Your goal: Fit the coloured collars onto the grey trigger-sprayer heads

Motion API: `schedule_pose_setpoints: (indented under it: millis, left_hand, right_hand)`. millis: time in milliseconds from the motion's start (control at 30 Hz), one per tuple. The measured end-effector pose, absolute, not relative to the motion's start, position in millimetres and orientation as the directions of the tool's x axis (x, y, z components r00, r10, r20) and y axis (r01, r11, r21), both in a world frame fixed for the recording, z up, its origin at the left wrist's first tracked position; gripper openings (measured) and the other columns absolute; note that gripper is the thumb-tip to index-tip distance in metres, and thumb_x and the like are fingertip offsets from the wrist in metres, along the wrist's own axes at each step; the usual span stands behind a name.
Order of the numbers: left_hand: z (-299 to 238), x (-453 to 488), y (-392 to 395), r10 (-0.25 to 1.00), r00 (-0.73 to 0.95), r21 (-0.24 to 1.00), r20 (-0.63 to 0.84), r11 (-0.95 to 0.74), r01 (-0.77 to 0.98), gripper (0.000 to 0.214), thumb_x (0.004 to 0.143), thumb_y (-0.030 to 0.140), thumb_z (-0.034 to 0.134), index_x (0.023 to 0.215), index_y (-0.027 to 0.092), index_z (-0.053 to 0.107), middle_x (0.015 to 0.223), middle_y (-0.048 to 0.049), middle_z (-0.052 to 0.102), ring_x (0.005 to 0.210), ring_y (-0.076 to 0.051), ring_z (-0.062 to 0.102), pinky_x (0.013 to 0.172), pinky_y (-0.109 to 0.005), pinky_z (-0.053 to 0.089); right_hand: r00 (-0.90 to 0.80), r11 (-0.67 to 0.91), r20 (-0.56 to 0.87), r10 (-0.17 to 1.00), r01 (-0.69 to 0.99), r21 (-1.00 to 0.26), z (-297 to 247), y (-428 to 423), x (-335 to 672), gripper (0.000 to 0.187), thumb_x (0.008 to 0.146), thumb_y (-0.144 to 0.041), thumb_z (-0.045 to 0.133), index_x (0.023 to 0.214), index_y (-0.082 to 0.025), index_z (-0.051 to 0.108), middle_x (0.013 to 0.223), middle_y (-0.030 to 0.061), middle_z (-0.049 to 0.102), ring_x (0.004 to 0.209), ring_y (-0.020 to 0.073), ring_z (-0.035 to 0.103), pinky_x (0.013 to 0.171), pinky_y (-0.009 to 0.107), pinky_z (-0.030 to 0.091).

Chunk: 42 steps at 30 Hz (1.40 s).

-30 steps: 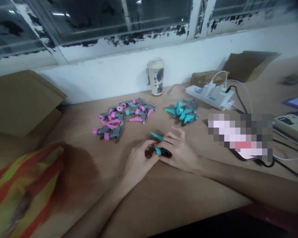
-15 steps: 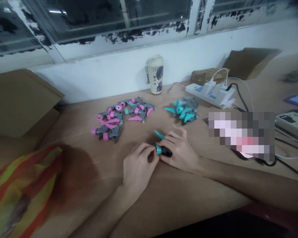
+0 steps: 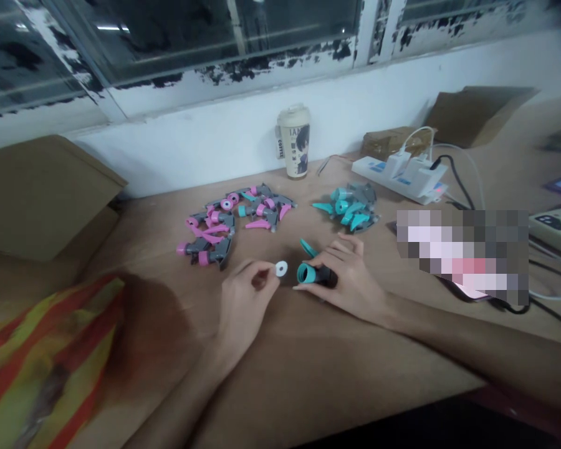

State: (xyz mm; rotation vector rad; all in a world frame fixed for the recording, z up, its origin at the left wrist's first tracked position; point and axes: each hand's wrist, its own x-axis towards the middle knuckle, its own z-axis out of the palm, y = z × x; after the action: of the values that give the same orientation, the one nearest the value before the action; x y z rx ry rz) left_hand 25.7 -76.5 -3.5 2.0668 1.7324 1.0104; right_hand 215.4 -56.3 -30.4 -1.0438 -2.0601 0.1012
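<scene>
Between thumb and fingertips my left hand [image 3: 245, 296] pinches a small white washer [image 3: 281, 269] with a dark hole in its middle. Just to its right, my right hand [image 3: 350, 277] is closed around a spray trigger head [image 3: 307, 273] with a dark body, a teal collar and a teal lever. The open end of the collar faces the washer, with a small gap between them. Beyond my hands lie several grey spray heads with pink collars and levers [image 3: 222, 221]. To their right is a pile of teal and grey spray heads [image 3: 353, 209].
A coffee cup [image 3: 295, 142] stands by the wall. At the right are a power strip [image 3: 397, 178] with plugs and cables, and a blurred-out phone-like object [image 3: 462, 255]. Cardboard [image 3: 47, 196] and a red-and-yellow striped bag [image 3: 51, 362] take up the left side.
My left hand has drawn away to the left from the collar, and the white washer now shows in its fingers. The spray head's open collar has come into view.
</scene>
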Motion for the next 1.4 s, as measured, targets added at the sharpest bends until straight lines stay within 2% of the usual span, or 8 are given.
schedule_pose_setpoints:
  millis: [67,167,333,467,667,933,1133,1400]
  left_hand:
    - [-4.1,23.4,-73.3,0.982,0.056,0.808,0.181,-0.181,0.561,0.017,0.084,0.029,0.052,0.078,0.018,0.063,0.078,-0.0010,0.063,0.070,-0.014,0.058,0.063,-0.025,0.048]
    - [-7.2,26.4,-73.1,0.988,0.131,0.898,0.085,-0.133,0.419,0.019,0.083,0.033,0.053,0.079,0.018,0.064,0.082,-0.0023,0.062,0.073,-0.015,0.058,0.060,-0.024,0.049]
    - [-10.6,33.0,-78.3,0.960,0.145,0.801,0.239,-0.280,0.530,0.017,0.082,0.032,0.057,0.073,0.018,0.064,0.079,-0.0015,0.057,0.071,-0.013,0.054,0.059,-0.024,0.043]
    - [-11.1,33.1,-80.6,0.941,0.100,0.766,0.323,-0.322,0.556,0.012,0.081,0.030,0.061,0.076,0.019,0.063,0.081,-0.0012,0.057,0.073,-0.013,0.055,0.063,-0.024,0.043]
    - [-12.2,30.7,-80.8,0.939,0.138,0.784,0.316,-0.340,0.520,0.009,0.081,0.028,0.061,0.082,0.022,0.068,0.088,-0.0023,0.059,0.079,-0.014,0.058,0.065,-0.025,0.047]
    - [-10.6,32.2,-79.8,0.945,0.160,0.766,0.286,-0.326,0.554,0.003,0.076,0.022,0.067,0.077,0.022,0.069,0.083,-0.0007,0.060,0.070,-0.012,0.059,0.060,-0.023,0.047]
    - [-9.8,33.0,-79.3,0.949,0.155,0.759,0.275,-0.313,0.571,0.004,0.074,0.018,0.066,0.075,0.021,0.069,0.082,-0.0003,0.060,0.067,-0.011,0.059,0.059,-0.023,0.048]
    - [-9.4,31.9,-78.4,0.955,0.173,0.793,0.240,-0.296,0.533,0.004,0.074,0.022,0.065,0.076,0.021,0.069,0.082,-0.0016,0.062,0.071,-0.014,0.060,0.063,-0.026,0.049]
  right_hand:
    - [-0.340,0.667,0.618,0.709,0.610,-0.428,-30.3,-54.5,216.0,0.027,0.075,-0.045,0.066,0.086,-0.021,0.063,0.078,-0.0015,0.067,0.083,0.0162,0.058,0.104,0.042,0.019]
    - [-0.359,0.684,0.607,0.709,0.563,-0.465,-31.1,-53.4,215.2,0.028,0.075,-0.043,0.067,0.092,-0.022,0.064,0.081,-0.0023,0.067,0.085,0.0151,0.060,0.105,0.042,0.017]
    - [-0.359,0.691,0.604,0.711,0.519,-0.504,-32.0,-54.6,214.6,0.031,0.074,-0.044,0.067,0.095,-0.023,0.064,0.082,-0.0023,0.068,0.086,0.0145,0.062,0.107,0.043,0.017]
    - [-0.358,0.690,0.600,0.715,0.497,-0.526,-31.4,-55.4,214.8,0.031,0.073,-0.045,0.068,0.095,-0.024,0.064,0.082,-0.0029,0.069,0.087,0.0143,0.062,0.107,0.042,0.019]
    - [-0.357,0.694,0.605,0.712,0.494,-0.524,-32.2,-55.8,214.8,0.030,0.074,-0.045,0.067,0.096,-0.025,0.064,0.083,-0.0026,0.070,0.088,0.0149,0.062,0.106,0.043,0.019]
    - [-0.364,0.726,0.643,0.674,0.486,-0.486,-32.7,-57.0,216.2,0.030,0.073,-0.049,0.067,0.085,-0.022,0.065,0.081,-0.0011,0.071,0.084,0.0156,0.063,0.106,0.044,0.018]
    - [-0.405,0.766,0.667,0.625,0.482,-0.426,-35.4,-55.5,215.9,0.028,0.077,-0.048,0.062,0.088,-0.022,0.065,0.083,-0.0011,0.071,0.087,0.0157,0.063,0.105,0.044,0.017]
    - [-0.403,0.769,0.677,0.616,0.493,-0.407,-35.2,-55.4,215.8,0.027,0.078,-0.047,0.063,0.090,-0.023,0.065,0.085,-0.0013,0.071,0.088,0.0155,0.063,0.106,0.044,0.017]
